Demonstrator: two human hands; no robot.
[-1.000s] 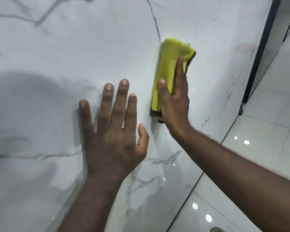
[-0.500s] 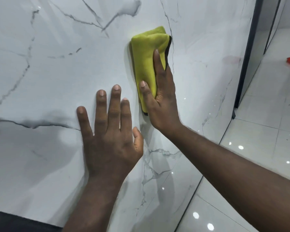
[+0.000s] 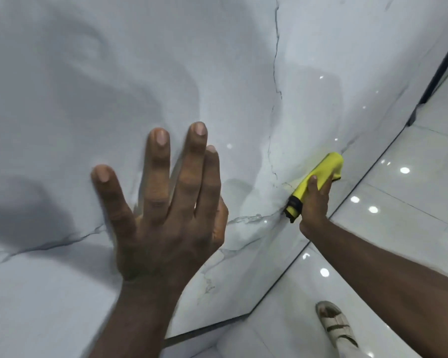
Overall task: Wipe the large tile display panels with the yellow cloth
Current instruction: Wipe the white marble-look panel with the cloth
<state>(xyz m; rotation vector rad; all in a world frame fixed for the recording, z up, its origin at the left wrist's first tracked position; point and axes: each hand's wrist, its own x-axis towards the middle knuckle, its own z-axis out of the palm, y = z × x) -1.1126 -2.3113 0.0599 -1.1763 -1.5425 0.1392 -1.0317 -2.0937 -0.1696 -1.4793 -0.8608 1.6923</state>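
left hand (image 3: 163, 210) flat on the marble tile panel (image 3: 114, 73), fingers spread straight — right hand (image 3: 314, 202) grips the folded yellow cloth (image 3: 318, 174), pressed low on the panel nr the glossy floor (image 3: 411, 208).

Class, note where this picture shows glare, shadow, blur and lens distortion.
Head view: glare dots speckle the glossy floor and tile panel; soft grey shadows cover the panel's left; the left hand is slightly motion-blurred; the wide lens bows the panel's lower edge.
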